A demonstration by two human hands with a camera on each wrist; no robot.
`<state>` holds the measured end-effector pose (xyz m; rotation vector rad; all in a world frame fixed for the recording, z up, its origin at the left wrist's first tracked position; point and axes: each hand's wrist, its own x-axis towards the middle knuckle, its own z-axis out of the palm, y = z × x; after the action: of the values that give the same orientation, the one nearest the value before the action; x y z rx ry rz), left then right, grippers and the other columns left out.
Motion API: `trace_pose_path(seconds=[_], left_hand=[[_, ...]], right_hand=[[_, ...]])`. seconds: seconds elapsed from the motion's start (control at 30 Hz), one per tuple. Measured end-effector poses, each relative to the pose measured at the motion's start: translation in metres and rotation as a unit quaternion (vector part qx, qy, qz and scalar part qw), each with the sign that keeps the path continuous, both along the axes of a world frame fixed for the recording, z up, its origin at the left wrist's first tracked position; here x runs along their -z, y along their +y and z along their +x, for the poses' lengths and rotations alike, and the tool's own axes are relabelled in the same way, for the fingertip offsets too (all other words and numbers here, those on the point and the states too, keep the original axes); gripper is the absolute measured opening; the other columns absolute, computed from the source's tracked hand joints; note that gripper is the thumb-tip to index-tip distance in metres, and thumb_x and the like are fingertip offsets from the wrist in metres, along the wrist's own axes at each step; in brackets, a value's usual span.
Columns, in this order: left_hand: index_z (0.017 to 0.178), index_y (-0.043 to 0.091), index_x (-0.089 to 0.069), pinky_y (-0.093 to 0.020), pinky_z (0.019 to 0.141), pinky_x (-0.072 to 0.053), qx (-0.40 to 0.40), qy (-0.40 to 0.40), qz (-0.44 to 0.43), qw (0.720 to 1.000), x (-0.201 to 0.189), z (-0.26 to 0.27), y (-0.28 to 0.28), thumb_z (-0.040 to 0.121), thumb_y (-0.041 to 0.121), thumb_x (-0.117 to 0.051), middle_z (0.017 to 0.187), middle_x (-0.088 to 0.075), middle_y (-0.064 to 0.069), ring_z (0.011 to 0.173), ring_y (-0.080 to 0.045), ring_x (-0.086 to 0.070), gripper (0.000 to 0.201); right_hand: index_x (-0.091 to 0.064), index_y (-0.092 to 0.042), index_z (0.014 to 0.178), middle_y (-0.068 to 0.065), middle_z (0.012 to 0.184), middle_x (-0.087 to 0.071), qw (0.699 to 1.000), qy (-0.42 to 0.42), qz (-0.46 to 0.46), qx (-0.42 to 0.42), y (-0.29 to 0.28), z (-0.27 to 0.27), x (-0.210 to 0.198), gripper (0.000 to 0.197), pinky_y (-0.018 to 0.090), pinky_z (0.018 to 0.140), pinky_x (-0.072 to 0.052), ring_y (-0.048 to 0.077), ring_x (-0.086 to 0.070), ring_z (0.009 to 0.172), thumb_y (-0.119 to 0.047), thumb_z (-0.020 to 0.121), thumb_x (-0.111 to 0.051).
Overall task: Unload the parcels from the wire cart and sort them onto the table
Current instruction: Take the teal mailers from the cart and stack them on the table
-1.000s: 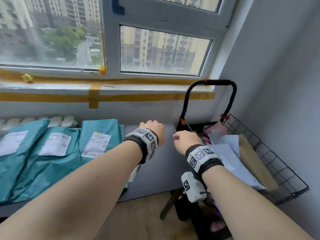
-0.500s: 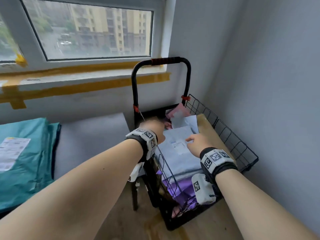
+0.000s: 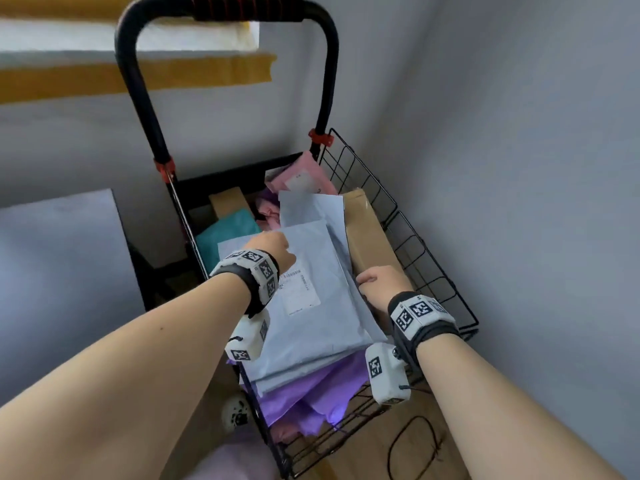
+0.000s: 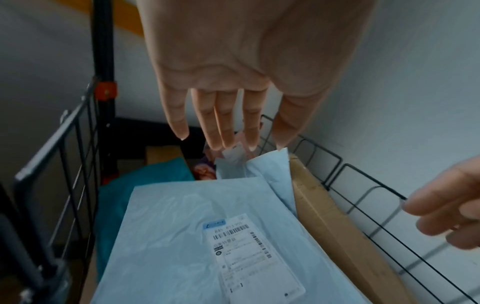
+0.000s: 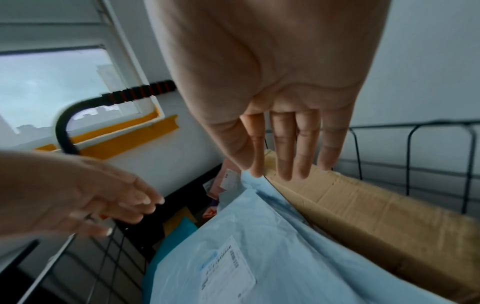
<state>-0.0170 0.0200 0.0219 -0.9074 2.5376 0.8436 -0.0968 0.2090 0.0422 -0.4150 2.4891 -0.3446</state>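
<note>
I see both hands over the wire cart (image 3: 398,216), neither grasping anything. My left hand (image 3: 273,249) hovers, fingers extended, above the top pale blue parcel (image 3: 318,327). My right hand (image 3: 379,284), fingers straight, is at that parcel's right edge beside the cardboard box (image 3: 367,233); contact cannot be confirmed. Teal (image 3: 225,233), pink (image 3: 299,176) and purple parcels (image 3: 311,393) lie in the cart. The desk (image 3: 59,265) stands left.

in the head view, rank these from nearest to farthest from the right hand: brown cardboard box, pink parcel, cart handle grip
From the right hand:
1. Brown cardboard box, directly beside the hand, along the cart's right side.
2. Pink parcel, at the cart's far end.
3. Cart handle grip, overhead at the top of the frame.
</note>
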Motion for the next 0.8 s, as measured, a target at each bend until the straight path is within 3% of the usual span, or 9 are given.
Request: trace_pose_path(seconds=[0.1, 0.13, 0.3, 0.47, 0.53, 0.57, 0.63, 0.73, 0.8], left_hand=[[0.093, 0.01, -0.06, -0.029, 0.074, -0.042, -0.053, -0.027, 0.052, 0.997, 0.034, -0.016, -0.018, 0.09, 0.016, -0.05, 0.1, -0.06, -0.013, 0.084, -0.026, -0.052, 0.012], [0.091, 0.013, -0.057, -0.027, 0.073, -0.04, -0.077, -0.038, 0.067, 0.994, 0.046, -0.018, -0.021, 0.089, 0.016, -0.051, 0.098, -0.059, -0.011, 0.083, -0.025, -0.049, 0.007], [0.106, 0.0, -0.06, -0.03, 0.069, -0.043, -0.168, -0.107, 0.129, 0.971, 0.111, -0.023, -0.025, 0.087, 0.028, -0.058, 0.109, -0.064, -0.017, 0.089, -0.032, -0.059, 0.034], [0.111, 0.004, -0.056, -0.032, 0.074, -0.047, -0.254, -0.144, 0.161, 0.943, 0.148, -0.011, -0.021, 0.081, 0.026, -0.06, 0.11, -0.063, -0.015, 0.097, -0.033, -0.062, 0.038], [0.11, 0.003, -0.057, -0.031, 0.071, -0.047, -0.258, -0.158, 0.163, 0.939, 0.156, -0.005, -0.02, 0.08, 0.028, -0.059, 0.106, -0.064, -0.015, 0.091, -0.033, -0.061, 0.039], [0.11, 0.002, -0.057, -0.03, 0.069, -0.045, -0.257, -0.164, 0.162, 0.939, 0.156, -0.002, -0.019, 0.081, 0.028, -0.059, 0.104, -0.064, -0.015, 0.087, -0.032, -0.06, 0.039], [0.112, 0.002, -0.057, -0.03, 0.07, -0.045, -0.271, -0.163, 0.156, 0.936, 0.156, 0.0, -0.017, 0.082, 0.028, -0.059, 0.11, -0.063, -0.017, 0.089, -0.033, -0.059, 0.039], [0.127, 0.005, -0.047, -0.034, 0.088, -0.046, -0.315, -0.153, 0.146, 0.925, 0.146, -0.002, -0.015, 0.085, 0.026, -0.058, 0.129, -0.05, -0.018, 0.11, -0.034, -0.054, 0.048], [0.135, 0.006, -0.038, -0.037, 0.098, -0.043, -0.349, -0.136, 0.139, 0.917, 0.135, -0.005, -0.017, 0.086, 0.027, -0.059, 0.136, -0.042, -0.019, 0.12, -0.036, -0.048, 0.057]], right_hand=[[-0.065, -0.007, 0.118, 0.011, 0.125, -0.062, 0.999, -0.042, 0.001, 0.023, -0.019, -0.021, 0.028, 0.031, 0.035, 0.097, -0.046, 0.03, -0.057, 0.115, -0.008, 0.091, -0.05], [-0.061, -0.01, 0.124, 0.009, 0.131, -0.059, 0.998, -0.061, 0.006, 0.029, -0.023, -0.024, 0.04, 0.034, 0.033, 0.099, -0.045, 0.028, -0.055, 0.118, -0.01, 0.092, -0.051], [-0.038, -0.018, 0.142, 0.005, 0.138, -0.049, 0.989, -0.128, 0.06, 0.042, -0.027, -0.03, 0.092, 0.054, 0.023, 0.086, -0.04, 0.025, -0.052, 0.12, -0.017, 0.091, -0.053], [-0.035, -0.01, 0.142, 0.009, 0.14, -0.047, 0.976, -0.163, 0.037, 0.138, -0.028, -0.047, 0.115, 0.07, 0.033, 0.101, -0.041, 0.027, -0.05, 0.123, -0.02, 0.081, -0.069], [-0.051, -0.006, 0.13, 0.01, 0.131, -0.055, 0.967, -0.202, 0.028, 0.155, -0.028, -0.05, 0.122, 0.061, 0.034, 0.098, -0.045, 0.028, -0.056, 0.116, -0.02, 0.076, -0.076], [-0.06, -0.005, 0.115, 0.012, 0.121, -0.062, 0.963, -0.217, 0.027, 0.156, -0.03, -0.049, 0.124, 0.047, 0.034, 0.093, -0.049, 0.029, -0.061, 0.108, -0.017, 0.073, -0.078], [-0.062, -0.005, 0.088, 0.018, 0.108, -0.067, 0.96, -0.234, 0.015, 0.154, -0.033, -0.047, 0.124, 0.026, 0.039, 0.086, -0.053, 0.032, -0.065, 0.096, -0.011, 0.067, -0.077], [-0.055, -0.003, 0.086, 0.014, 0.092, -0.058, 0.965, -0.219, -0.015, 0.147, -0.039, -0.048, 0.116, 0.017, 0.032, 0.074, -0.047, 0.026, -0.056, 0.08, -0.007, 0.073, -0.065], [-0.057, 0.0, 0.097, 0.014, 0.096, -0.054, 0.964, -0.213, -0.056, 0.149, -0.041, -0.052, 0.101, 0.023, 0.029, 0.073, -0.041, 0.025, -0.051, 0.081, -0.003, 0.075, -0.058]])
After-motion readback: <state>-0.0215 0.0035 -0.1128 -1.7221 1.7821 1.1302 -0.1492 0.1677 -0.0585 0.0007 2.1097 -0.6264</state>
